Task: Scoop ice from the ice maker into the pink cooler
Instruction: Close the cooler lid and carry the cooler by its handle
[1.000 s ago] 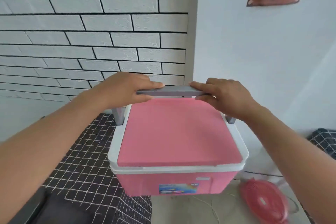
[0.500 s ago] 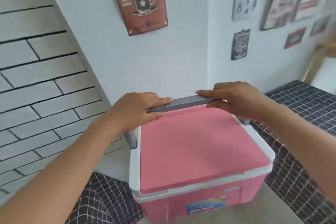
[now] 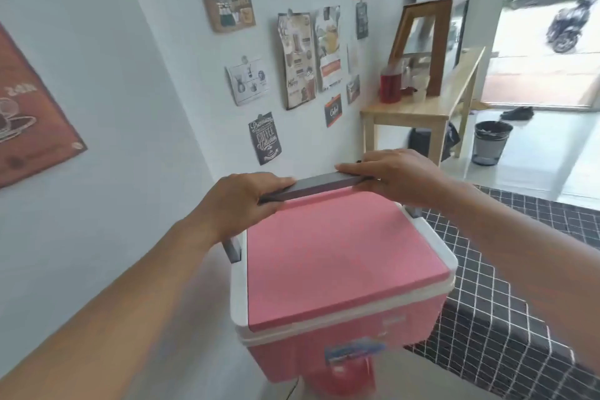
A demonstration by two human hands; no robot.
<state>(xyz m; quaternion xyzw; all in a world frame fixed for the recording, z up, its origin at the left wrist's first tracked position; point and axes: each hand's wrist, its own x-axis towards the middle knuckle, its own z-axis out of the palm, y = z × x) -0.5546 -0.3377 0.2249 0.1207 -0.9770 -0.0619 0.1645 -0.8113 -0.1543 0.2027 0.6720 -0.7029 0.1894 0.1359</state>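
At nine o'clock a rust-brown coffee sign (image 3: 29,114) hung on the pale wall; it had no part in the work. Toward the centre the left hand (image 3: 242,201) curled its fingers over the near-left end of the grey carry handle (image 3: 319,185), thumb tucked beneath, gripping it firmly; the hold looked chosen so that the load would hang level between two points. Directly below, at six o'clock from the handle, sat the pink cooler (image 3: 341,269), its pink lid closed flat inside a white rim; the box hung beneath the grip rather than resting on anything I could see, so it was judged to be carried, presumably toward the ice maker, which was nowhere in view. At one o'clock from the lid the right hand (image 3: 393,174) closed over the far-right end of the same handle, fingers wrapped across the top; the two hands stood apart with bare handle between them. Further right, at three o'clock, ran a black counter (image 3: 506,286) with a white grid; beyond it at one o'clock stood a wooden table (image 3: 418,109) and a dark waste bin (image 3: 492,141); no ice had yet been scooped.
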